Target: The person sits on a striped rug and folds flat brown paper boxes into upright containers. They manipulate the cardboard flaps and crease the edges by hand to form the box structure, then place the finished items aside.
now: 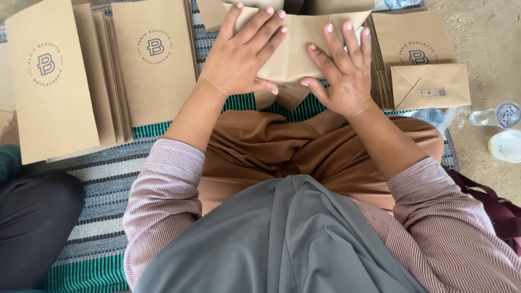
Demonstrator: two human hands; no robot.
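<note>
On striped green-grey woven mat (108, 179), before crossed legs: flat brown kraft paper bag (296, 51), plain face up, creased, folded bottom flap pointing toward lap. Left hand (244, 51) flat on bag, fingers spread wide, gripping nothing. Right hand (342, 70) pressing flat beside it, thumb on flap fold. Stack of printed brown paper bags (97, 76) at left; second stack (423, 65) at right. Clear plastic bottles (496, 116) on ground far right.

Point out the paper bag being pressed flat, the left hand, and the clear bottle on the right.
paper bag (296, 51), head view, bare middle panel.
left hand (239, 57), head view, back of hand.
clear bottle (496, 115), head view, its side.
</note>
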